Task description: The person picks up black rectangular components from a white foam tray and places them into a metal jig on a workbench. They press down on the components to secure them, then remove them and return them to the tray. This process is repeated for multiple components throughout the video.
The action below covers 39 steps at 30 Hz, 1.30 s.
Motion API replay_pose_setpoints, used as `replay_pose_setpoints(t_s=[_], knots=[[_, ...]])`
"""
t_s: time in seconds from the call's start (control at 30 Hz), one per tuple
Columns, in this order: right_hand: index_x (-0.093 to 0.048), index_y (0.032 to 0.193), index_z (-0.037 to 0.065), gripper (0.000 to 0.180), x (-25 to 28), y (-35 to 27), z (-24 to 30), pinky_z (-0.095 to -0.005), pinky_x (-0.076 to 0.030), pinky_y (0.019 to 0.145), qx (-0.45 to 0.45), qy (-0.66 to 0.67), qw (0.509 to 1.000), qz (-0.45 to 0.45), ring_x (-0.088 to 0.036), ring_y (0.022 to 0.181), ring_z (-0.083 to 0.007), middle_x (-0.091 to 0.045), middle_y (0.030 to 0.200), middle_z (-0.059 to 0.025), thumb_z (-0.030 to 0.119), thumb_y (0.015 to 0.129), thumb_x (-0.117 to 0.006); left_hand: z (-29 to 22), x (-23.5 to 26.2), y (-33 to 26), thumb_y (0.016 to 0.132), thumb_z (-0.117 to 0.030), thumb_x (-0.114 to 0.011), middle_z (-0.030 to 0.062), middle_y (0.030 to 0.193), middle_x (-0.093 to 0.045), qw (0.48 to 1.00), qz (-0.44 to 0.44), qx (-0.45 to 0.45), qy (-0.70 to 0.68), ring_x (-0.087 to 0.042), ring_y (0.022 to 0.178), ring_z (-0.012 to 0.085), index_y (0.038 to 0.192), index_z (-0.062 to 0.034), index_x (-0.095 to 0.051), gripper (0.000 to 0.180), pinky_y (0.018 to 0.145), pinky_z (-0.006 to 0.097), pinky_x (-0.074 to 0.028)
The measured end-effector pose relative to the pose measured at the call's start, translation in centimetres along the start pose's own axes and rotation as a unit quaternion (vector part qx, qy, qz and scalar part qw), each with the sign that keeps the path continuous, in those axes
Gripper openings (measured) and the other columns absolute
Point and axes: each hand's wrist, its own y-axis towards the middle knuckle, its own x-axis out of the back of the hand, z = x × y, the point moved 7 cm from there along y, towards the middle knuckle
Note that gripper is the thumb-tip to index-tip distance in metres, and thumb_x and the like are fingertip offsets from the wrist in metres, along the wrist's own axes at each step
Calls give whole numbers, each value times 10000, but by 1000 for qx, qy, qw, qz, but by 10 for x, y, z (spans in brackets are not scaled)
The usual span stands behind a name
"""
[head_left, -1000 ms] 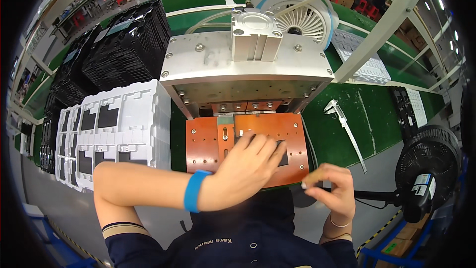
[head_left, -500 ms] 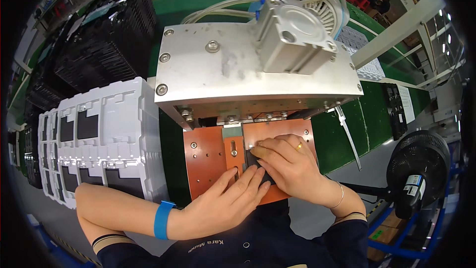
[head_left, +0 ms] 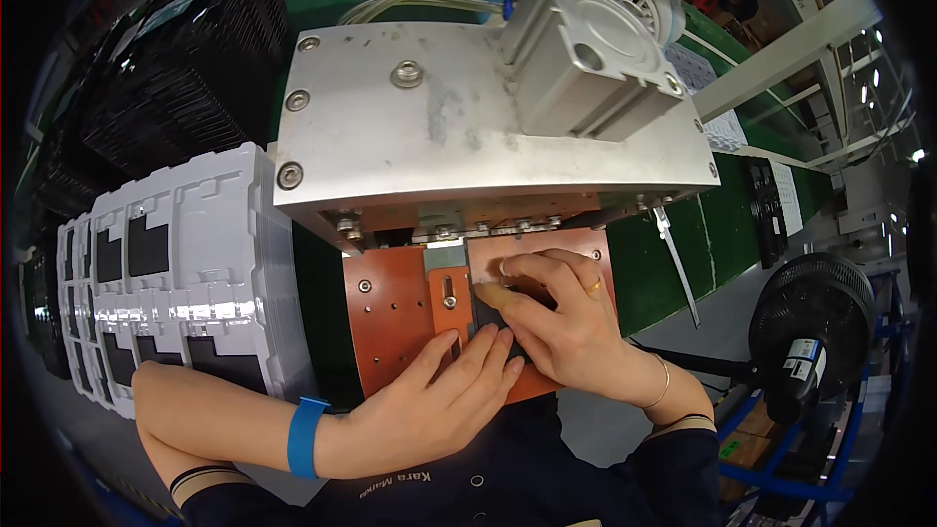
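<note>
A flat black piece (head_left: 485,311) lies on the orange fixture plate (head_left: 390,334), against an orange slotted block (head_left: 450,316). My left hand (head_left: 429,408) reaches in from the lower left, fingers stretched out, their tips resting on the piece's near end. From the right, my right hand (head_left: 576,332) bends over the same piece. One of its fingertips, in a yellowish cover, presses at the piece's left edge; another finger arches above it. My right hand hides much of the piece. A silver press housing (head_left: 410,127) stands just beyond the plate.
An air cylinder (head_left: 595,63) with clear hoses tops the press. To the left stand white trays (head_left: 185,304) with dark flat pieces in their pockets, and behind them stacked black trays (head_left: 190,88). A thin metal strip (head_left: 680,268) hangs at the right, near a black fan (head_left: 815,322).
The fingers of my right hand have spread, one lifting away from the covered fingertip on the black piece. My left hand keeps its place by the piece. The whole view has shifted slightly.
</note>
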Motion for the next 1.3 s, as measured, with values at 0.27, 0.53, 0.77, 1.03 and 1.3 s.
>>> replay_pose_setpoints(t_s=[0.27,0.53,0.77,1.03,1.3], knots=[[-687,1173,79,496,22,-41,-9,-399,-473,947,-87,121,988,43,-585,1123,-282,-627,1250,-108,259,735,-833,3,-1,-1,924,-621,-545,192,1420,-539,993,36,38,-105,-511,1332,313,1391,-58,-548,732,1062,473,-402],[-724,1081,52,370,16,-25,-25,-387,-512,919,-61,118,991,14,-602,1103,-282,-660,1192,-97,214,760,-814,30,-3,3,897,-681,-531,238,1432,-509,978,23,103,-179,-433,1396,351,1368,8,-546,835,1128,510,-323],[-732,1054,46,359,12,-12,-37,-389,-517,920,-54,138,989,8,-622,1077,-283,-679,1177,-99,204,745,-825,43,-10,5,902,-683,-518,220,1478,-471,976,32,127,-172,-404,1419,348,1387,-16,-535,825,1131,556,-297],[-729,1042,34,372,10,-10,-37,-376,-520,903,-56,145,988,22,-622,1081,-273,-675,1168,-105,188,721,-837,42,-14,4,884,-711,-537,201,1495,-459,975,63,126,-172,-399,1416,368,1404,-80,-545,818,1159,567,-244],[-722,1039,38,383,12,-7,-37,-353,-520,880,-47,136,989,31,-624,1067,-258,-673,1171,-101,194,710,-840,42,-13,5,896,-711,-515,184,1471,-492,978,60,124,-155,-413,1412,350,1393,-174,-574,734,1164,558,-248]])
